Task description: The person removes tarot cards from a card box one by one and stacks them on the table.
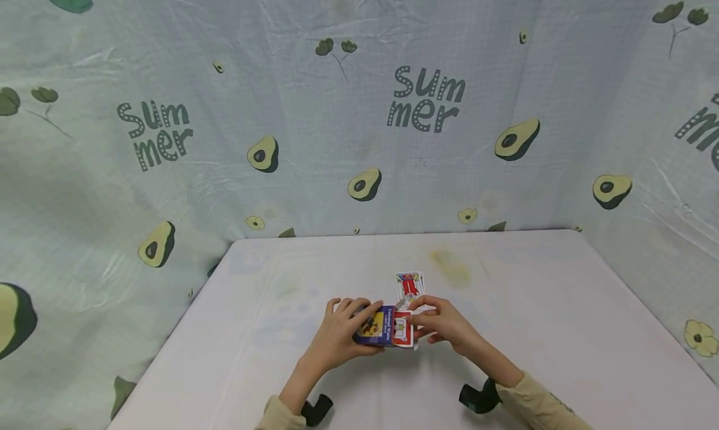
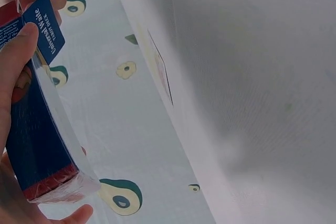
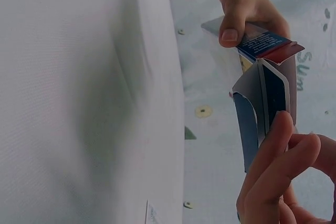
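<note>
Gripping the tarot deck box (image 1: 371, 325), the left hand (image 1: 339, 336) closes around its left part, so that the box's right end lies free of that grip. In the left wrist view the thumb lies along one edge of the box, near the end where a blue lettered flap (image 2: 47, 27) stands out, and the fingers are behind and below it. Crumpled clear film (image 2: 68, 188) covers the opposite end of the box.

At the right end of the box, the right hand (image 1: 440, 322) has its fingers bent inward, with a narrow gap between the foremost ones. The right wrist view shows a fingertip against a dark blue panel of this opened end; I cannot tell whether the fingers pinch the cardboard or only touch it. The box therefore sits between the two hands, held well inside the left one and only at the fingertips of the right. A red-and-white piece (image 1: 403, 329) shows at the box's right end, just beside the right fingertips.

Beyond the box, on the far side from the person, a card with a red figure (image 1: 410, 284) lies on the white-covered table (image 1: 314, 268). Behind box and table hangs an avocado-print sheet (image 1: 314, 105).
</note>
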Tool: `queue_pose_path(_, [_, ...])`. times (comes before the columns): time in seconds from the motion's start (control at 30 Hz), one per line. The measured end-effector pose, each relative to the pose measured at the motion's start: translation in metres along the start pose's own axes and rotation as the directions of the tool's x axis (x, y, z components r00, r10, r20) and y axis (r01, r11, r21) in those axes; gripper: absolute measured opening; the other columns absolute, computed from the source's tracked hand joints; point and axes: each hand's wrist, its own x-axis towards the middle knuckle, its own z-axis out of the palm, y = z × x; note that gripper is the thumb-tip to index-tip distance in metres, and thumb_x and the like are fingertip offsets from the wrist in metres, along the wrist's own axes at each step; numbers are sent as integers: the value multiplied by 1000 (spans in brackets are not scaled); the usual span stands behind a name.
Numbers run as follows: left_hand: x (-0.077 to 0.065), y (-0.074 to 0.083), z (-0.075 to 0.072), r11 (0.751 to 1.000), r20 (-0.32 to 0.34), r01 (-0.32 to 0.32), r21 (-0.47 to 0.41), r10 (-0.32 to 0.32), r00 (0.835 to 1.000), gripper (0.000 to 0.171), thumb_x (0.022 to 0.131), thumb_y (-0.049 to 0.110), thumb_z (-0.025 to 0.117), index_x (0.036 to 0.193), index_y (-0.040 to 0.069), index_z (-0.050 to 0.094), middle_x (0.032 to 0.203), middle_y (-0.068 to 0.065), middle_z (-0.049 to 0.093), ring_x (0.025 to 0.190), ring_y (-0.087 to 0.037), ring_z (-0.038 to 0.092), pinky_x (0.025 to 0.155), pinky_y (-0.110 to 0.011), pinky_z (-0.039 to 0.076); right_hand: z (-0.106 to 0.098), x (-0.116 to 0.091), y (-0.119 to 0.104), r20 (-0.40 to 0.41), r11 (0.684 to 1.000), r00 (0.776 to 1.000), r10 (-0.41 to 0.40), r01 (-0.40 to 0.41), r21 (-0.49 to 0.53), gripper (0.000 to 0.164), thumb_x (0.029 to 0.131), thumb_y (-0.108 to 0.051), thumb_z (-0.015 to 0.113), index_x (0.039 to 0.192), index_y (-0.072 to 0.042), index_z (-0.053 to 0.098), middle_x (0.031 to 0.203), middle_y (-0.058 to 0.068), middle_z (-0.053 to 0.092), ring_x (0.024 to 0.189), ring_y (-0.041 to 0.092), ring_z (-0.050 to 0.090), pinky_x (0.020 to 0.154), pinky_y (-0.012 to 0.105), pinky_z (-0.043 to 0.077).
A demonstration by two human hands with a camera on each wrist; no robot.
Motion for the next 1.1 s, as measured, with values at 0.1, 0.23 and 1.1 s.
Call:
queue_pose_path(0.1, [-1, 0, 0, 1000, 3, 3, -3, -3, 1000, 78, 61, 53, 74, 128, 23, 49, 112, 3, 54, 97, -15, 50, 89, -47, 35, -2, -1, -1, -4, 1000, 1000, 4, -4, -4, 36, 78, -30, 66, 104, -6, 56, 85, 7, 69, 63, 16, 65, 50, 22, 45])
queue_pose_path(0.23, [-1, 1, -1, 1000, 12, 8, 2, -8, 1000, 78, 61, 53, 74, 128, 23, 49, 112, 3, 54, 99, -16, 50, 89, -47, 35, -5, -2, 0, 0, 1000, 1000, 6, -6, -1, 36, 78, -31, 66, 103, -6, 56, 88, 8, 69, 65, 17, 66, 51, 22, 45])
queue_pose_path(1.1, [-3, -3, 1, 1000, -13, -5, 8, 5, 1000, 78, 60, 52, 74, 127, 22, 50, 112, 3, 53, 103, -18, 50, 89, -46, 35, -28, -9, 11, 49, 999, 999, -12, 10, 50, 39, 81, -33, 63, 105, -3, 53, 79, 0, 68, 65, 12, 64, 52, 23, 43])
